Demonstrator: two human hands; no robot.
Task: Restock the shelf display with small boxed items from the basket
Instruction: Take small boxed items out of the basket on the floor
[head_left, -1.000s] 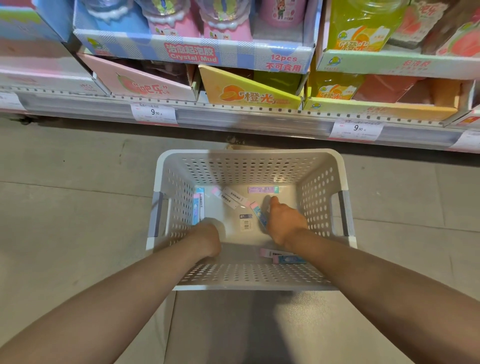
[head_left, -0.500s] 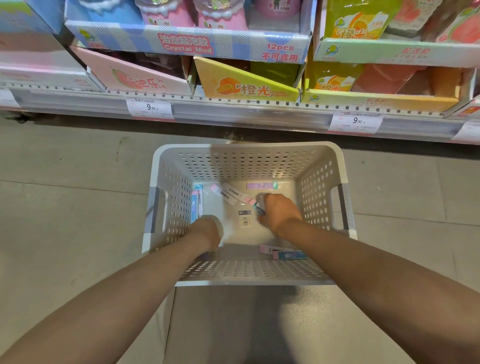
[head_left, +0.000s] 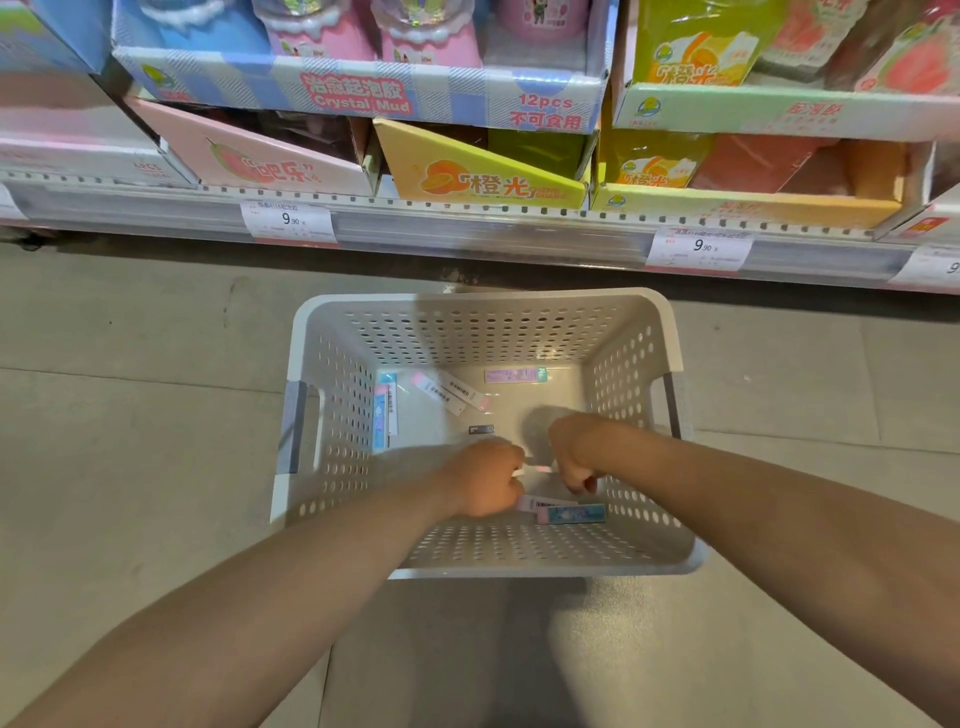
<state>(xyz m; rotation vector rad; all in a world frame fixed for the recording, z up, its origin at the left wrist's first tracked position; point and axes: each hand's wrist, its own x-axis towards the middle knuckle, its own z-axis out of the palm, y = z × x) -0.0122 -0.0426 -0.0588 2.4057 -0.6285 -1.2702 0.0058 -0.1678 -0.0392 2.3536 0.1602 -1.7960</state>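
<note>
Pink-ended, slim boxed items lie loose in the white perforated plastic basket (head_left: 631, 364): a thin pink-tipped box (head_left: 535, 468) spans the gap between the left hand (head_left: 485, 480) and right hand (head_left: 574, 457), both curled down around it. Two more boxes (head_left: 566, 512) sit just below the hands, several beyond them. Restocking looks barely begun; the cardboard shelf display trays (head_left: 483, 171) stand farther off.

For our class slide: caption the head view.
Both hands, left hand and right hand, reach into white basket of small boxes below shelf.
</note>
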